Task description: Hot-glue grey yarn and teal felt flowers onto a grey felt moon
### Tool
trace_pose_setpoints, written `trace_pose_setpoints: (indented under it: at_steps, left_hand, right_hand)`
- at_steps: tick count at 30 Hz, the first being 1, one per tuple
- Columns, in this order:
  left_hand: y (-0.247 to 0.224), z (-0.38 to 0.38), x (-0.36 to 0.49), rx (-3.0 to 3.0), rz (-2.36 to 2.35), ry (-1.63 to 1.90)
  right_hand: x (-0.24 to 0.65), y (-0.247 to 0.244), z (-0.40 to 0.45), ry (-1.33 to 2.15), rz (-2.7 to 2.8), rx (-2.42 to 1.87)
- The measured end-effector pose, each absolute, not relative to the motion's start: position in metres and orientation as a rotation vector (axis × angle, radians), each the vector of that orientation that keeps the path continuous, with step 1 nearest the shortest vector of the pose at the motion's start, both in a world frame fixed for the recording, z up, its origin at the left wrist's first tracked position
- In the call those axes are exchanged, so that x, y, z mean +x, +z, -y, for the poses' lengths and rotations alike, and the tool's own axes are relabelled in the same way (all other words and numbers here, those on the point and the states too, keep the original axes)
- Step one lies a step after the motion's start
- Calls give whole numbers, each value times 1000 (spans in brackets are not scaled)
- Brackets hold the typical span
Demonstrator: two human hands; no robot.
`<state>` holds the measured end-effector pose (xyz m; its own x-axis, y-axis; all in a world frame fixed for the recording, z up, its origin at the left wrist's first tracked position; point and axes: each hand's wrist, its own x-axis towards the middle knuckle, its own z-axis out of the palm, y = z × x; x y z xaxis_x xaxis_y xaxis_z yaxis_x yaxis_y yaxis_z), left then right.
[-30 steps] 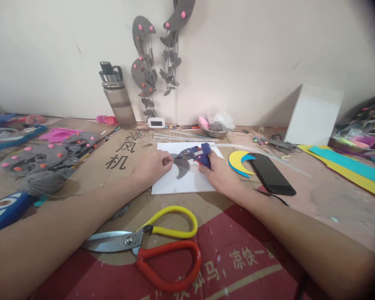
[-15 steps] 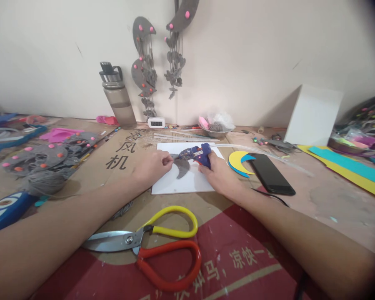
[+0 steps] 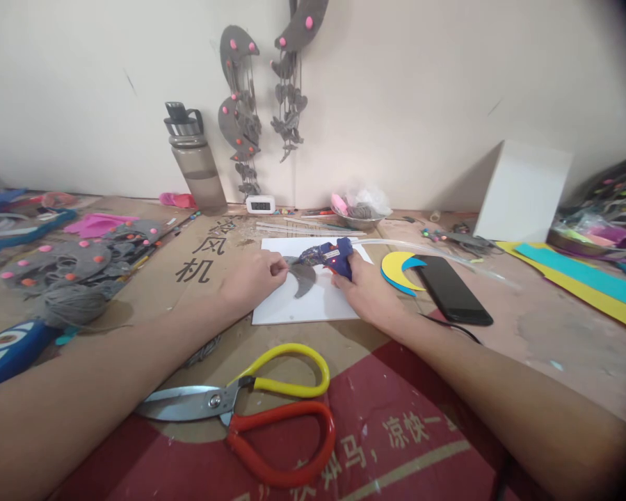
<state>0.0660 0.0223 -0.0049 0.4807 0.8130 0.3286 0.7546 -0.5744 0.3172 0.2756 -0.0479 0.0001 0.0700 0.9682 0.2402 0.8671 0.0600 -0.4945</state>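
My right hand [image 3: 368,289] is wrapped round a blue hot glue gun [image 3: 336,257], its nozzle pointing left over a grey felt crescent [image 3: 305,280]. The crescent lies on a white board [image 3: 276,312]. At the crescent's left edge is my left hand [image 3: 255,278], fingers pinched together; what is between the fingertips is too small to make out. A clear glue stick [image 3: 407,245] trails from the back of the gun to the right.
Scissors [image 3: 279,410] with yellow and red handles lie in front. On the right are yellow and blue crescents [image 3: 396,270] and a black phone [image 3: 453,292]. Farther back stand a bottle [image 3: 201,174], a small clock [image 3: 261,204] and a bowl [image 3: 357,221]. Grey yarn [image 3: 73,303] lies left.
The view has shifted very slightly. Both hands and the glue gun have hardly moved, with the nozzle still over the grey crescent.
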Motion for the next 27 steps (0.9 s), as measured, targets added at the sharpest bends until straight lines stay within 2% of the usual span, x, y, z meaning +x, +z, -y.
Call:
trace_pose_setpoints:
  at_steps: [27]
  left_hand:
    - [-7,-24,65,2583,-1343,710]
  right_hand:
    - [275,0,49,262,1816,-1818]
